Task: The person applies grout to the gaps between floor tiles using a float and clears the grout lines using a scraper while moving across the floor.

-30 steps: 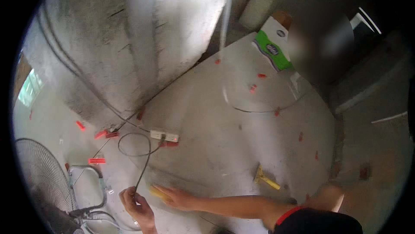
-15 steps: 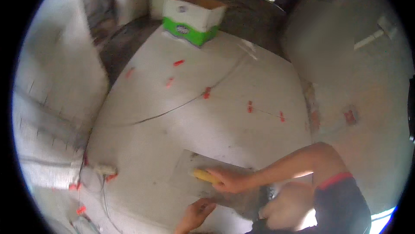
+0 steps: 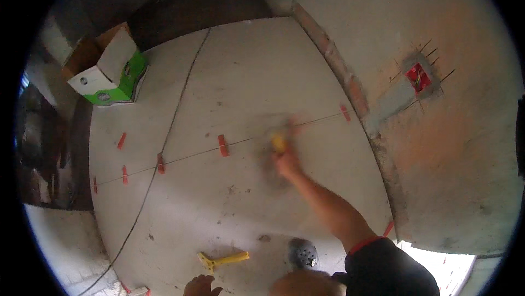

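Observation:
Over the pale slab floor (image 3: 219,77), my right arm reaches forward to the middle right. My right hand (image 3: 287,163) is closed round the yellow handle of a trowel (image 3: 279,143). Motion smears the trowel's blade, which sits close to the floor beside a thin seam. Part of my left hand (image 3: 202,286) shows at the lower edge, with its thumb apart and nothing seen in it. Just beyond that hand lies a yellow hand tool (image 3: 224,260) with a straight handle and a wider, forked end.
Red clips (image 3: 222,146) stand along the seam. A dark cable (image 3: 180,96) crosses the floor. At the far left stands an open white and green carton (image 3: 112,72). A wall with a red socket box (image 3: 418,79) rises on the right. My grey shoe (image 3: 302,253) is near.
The view has swung, so the carton now appears farther left. My right hand has carried the trowel forward towards the seam. The yellow tool on the floor has come into view.

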Demonstrator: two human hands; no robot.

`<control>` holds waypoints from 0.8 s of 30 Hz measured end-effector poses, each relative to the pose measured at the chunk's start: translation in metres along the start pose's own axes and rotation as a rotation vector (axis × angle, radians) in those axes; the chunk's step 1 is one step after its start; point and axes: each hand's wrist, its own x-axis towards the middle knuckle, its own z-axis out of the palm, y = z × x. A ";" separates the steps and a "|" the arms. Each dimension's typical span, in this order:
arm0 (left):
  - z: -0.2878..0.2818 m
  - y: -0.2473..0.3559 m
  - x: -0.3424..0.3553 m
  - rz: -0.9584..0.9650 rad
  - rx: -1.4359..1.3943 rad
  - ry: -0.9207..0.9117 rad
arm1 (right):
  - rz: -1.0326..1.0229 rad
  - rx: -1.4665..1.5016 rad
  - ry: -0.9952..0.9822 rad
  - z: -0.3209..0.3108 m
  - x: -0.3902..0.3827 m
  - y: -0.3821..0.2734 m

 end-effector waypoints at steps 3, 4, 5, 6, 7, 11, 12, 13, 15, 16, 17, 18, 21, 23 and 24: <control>-0.015 0.011 0.038 0.085 0.061 0.069 | 0.355 0.168 0.160 -0.064 0.018 0.031; -0.023 0.015 0.055 0.111 0.063 0.097 | 0.101 0.010 0.159 -0.051 0.010 0.048; -0.029 0.028 0.086 0.006 0.045 -0.078 | -0.154 -0.181 0.170 -0.054 -0.003 0.068; -0.030 0.041 0.114 0.003 0.119 -0.060 | -0.283 -0.238 0.118 -0.067 0.003 0.089; -0.032 0.045 0.126 -0.027 0.205 -0.054 | -0.402 -0.264 0.059 -0.078 -0.002 0.086; -0.035 0.037 0.144 -0.041 0.200 -0.053 | 0.182 0.162 -0.032 -0.197 0.077 0.107; -0.036 0.027 0.137 -0.007 0.163 0.072 | 0.141 0.055 -0.037 -0.194 0.076 0.097; -0.037 0.015 0.128 -0.011 0.178 0.125 | 0.098 -0.050 -0.043 -0.186 0.070 0.086; -0.043 -0.010 0.106 -0.012 0.199 0.210 | -0.099 -0.240 -0.094 -0.161 0.045 0.079; -0.051 -0.020 0.091 -0.011 0.195 0.161 | -0.272 -0.311 -0.141 -0.142 0.032 0.080; -0.051 -0.025 0.089 0.029 0.162 0.098 | -0.235 -0.300 -0.127 -0.157 0.032 0.093; -0.053 -0.032 0.079 0.040 0.147 0.043 | -0.217 -0.260 -0.123 -0.157 0.037 0.100; -0.037 -0.063 0.046 0.015 0.061 0.070 | 0.068 -0.062 0.032 -0.179 0.079 0.116; -0.044 -0.053 0.033 -0.183 -0.063 0.047 | -0.170 -0.302 0.073 -0.148 0.061 0.125; -0.052 -0.050 0.026 -0.289 -0.118 0.040 | -0.217 -0.317 0.007 -0.142 0.055 0.117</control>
